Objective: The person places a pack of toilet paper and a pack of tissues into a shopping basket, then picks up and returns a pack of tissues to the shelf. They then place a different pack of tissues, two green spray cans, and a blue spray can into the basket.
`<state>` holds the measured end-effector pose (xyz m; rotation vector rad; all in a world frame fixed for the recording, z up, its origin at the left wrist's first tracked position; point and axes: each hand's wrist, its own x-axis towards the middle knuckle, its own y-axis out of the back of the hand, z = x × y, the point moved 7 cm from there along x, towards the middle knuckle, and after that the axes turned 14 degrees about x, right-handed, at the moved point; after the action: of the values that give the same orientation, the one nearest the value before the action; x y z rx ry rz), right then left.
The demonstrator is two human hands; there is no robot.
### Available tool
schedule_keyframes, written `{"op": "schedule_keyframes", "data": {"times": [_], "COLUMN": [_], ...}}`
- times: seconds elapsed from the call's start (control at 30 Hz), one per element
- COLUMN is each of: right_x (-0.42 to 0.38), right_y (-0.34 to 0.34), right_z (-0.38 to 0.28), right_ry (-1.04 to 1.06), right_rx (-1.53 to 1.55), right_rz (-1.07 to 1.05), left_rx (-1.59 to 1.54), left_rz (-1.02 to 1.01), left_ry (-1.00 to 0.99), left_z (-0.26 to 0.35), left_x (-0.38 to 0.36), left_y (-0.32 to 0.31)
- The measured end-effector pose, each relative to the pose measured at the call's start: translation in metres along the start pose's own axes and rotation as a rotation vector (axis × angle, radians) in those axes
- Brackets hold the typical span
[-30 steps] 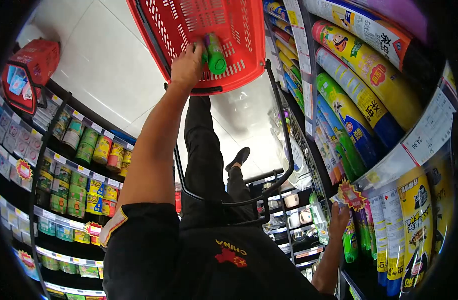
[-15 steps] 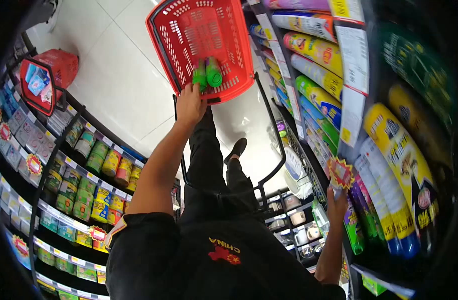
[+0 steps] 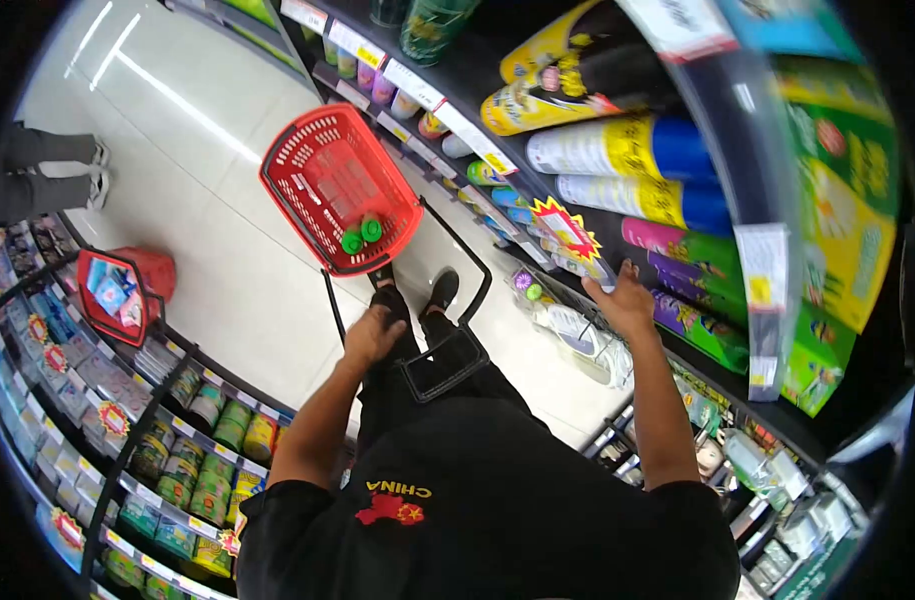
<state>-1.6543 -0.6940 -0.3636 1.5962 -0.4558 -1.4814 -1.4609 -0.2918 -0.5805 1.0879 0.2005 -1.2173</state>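
Note:
Over my legs, just on the near side of the basket, hangs my left hand (image 3: 374, 336); its fingers are loosely bent and apart, with nothing visible in them. A red shopping basket (image 3: 295, 236) stands by my feet, its black handle (image 3: 439, 372) tipped towards me. Inside it are a green-capped container (image 3: 352, 242) and a second green-capped container (image 3: 371, 230), side by side. My right hand (image 3: 622, 298) grips the shelf edge (image 3: 599, 268), thumb outside and fingers inside, beside a starburst price sign (image 3: 567, 232) and purple and green spray cans (image 3: 699, 328).
Yellow, black and blue spray cans (image 3: 617, 148) fill the shelf at right. Another red basket (image 3: 157, 280) with packets stands at left by shelves of tins (image 3: 209, 490). A person's legs and shoes (image 3: 97, 175) show at upper left. Tiled floor (image 3: 207, 190) lies between the shelves.
My left hand has come off the basket's near rim and drawn back towards me. In the view, the basket sits lower and further left. My right hand stays at the shelf edge.

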Motion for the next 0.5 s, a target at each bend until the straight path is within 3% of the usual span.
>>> {"op": "schedule_keyframes", "data": {"times": [0.23,0.33,0.37,0.47,0.5], "right_x": [-0.018,-0.028,-0.038,-0.053,-0.06], "right_y": [0.001,0.0,0.004,0.02,0.031], "right_z": [0.017,0.024,0.022,0.004,-0.003], "right_ry": [0.076,0.215,0.277,0.594,0.64], "right_rx": [0.151,0.326,0.438,0.813,0.904], "right_rz": [0.089,0.195,0.235,0.366,0.391], "left_rx": [-0.076,-0.039,0.072,0.115,0.104], "left_rz": [0.075,0.04,0.166,0.071,0.173], "left_ry": [-0.085,-0.117,-0.172,-0.013,-0.03], "left_z": [0.108,0.131,0.127,0.136,0.129], "left_x": [-0.061,-0.078,-0.079,-0.096,-0.096], "left_y": [0.023,0.009,-0.004,0.0,-0.003]}}
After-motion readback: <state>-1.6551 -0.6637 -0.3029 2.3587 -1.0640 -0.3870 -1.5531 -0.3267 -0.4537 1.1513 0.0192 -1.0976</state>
